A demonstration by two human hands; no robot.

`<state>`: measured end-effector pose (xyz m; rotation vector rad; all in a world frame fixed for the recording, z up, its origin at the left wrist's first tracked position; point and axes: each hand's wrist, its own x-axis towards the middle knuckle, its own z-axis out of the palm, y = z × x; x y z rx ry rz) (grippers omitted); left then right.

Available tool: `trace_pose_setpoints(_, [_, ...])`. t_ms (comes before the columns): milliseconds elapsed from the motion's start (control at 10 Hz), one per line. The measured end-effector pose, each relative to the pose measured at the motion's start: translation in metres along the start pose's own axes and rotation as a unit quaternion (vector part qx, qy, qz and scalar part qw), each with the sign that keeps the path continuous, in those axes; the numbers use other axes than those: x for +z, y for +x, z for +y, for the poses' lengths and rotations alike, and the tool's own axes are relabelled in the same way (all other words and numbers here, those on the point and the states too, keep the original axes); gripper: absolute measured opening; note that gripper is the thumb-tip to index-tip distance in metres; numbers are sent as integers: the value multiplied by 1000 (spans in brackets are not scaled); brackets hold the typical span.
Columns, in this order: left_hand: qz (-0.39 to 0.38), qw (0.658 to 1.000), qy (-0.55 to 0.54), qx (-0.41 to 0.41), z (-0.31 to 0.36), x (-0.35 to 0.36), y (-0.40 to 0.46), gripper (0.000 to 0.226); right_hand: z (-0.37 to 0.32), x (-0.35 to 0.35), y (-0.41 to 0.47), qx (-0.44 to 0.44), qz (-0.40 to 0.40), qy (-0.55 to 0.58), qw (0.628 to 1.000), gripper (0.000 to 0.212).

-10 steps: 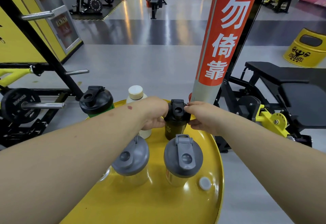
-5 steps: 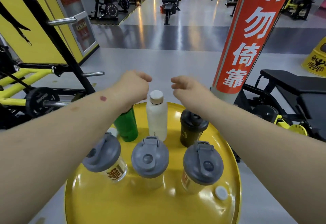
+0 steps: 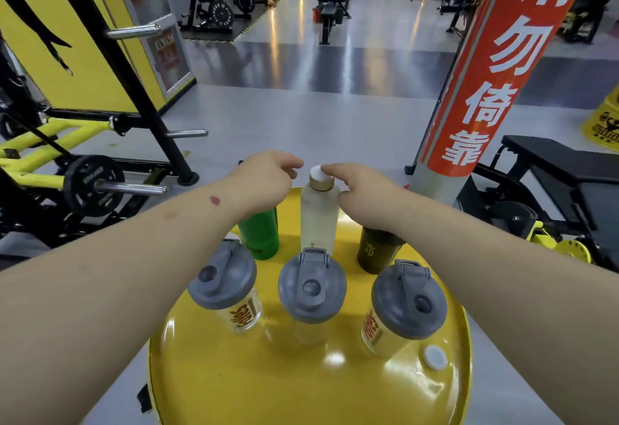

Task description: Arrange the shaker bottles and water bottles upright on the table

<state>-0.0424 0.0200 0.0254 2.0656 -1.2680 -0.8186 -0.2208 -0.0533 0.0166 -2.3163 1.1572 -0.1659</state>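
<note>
On the round yellow table (image 3: pixel 301 387), three clear shaker bottles with grey lids stand upright in a front row: left (image 3: pixel 223 282), middle (image 3: pixel 311 287), right (image 3: pixel 407 304). Behind them stand a green shaker (image 3: pixel 261 233), a frosted white water bottle (image 3: pixel 318 220) with a gold-rimmed cap, and a dark shaker (image 3: pixel 375 250). My right hand (image 3: pixel 361 190) has its fingertips on the water bottle's cap and its thumb at the bottle's shoulder. My left hand (image 3: pixel 268 180) hovers over the green shaker, hiding its lid, with curled fingers just left of the cap and nothing in them.
A small white cap (image 3: pixel 434 357) lies near the table's right edge. A red and grey pillar (image 3: pixel 482 89) rises right behind the table. A black bench (image 3: pixel 569 170) stands to the right, and a rack with a weight plate (image 3: pixel 92 185) to the left.
Both hands let go of the dark shaker's lid, lifted, and closed in on the white water bottle's cap. The view has tilted up and now shows all the bottles.
</note>
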Motion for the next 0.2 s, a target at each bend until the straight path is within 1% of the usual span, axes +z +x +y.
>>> trace_pose_setpoints(100, [-24, 995, -92, -7, -3, -13, -20, 36, -1, 2, -11, -3, 32, 26, 999, 63])
trace_pose_setpoints(200, [-73, 983, -171, 4, -5, -26, -41, 22, -12, -1, -20, 11, 103, 115, 988, 48])
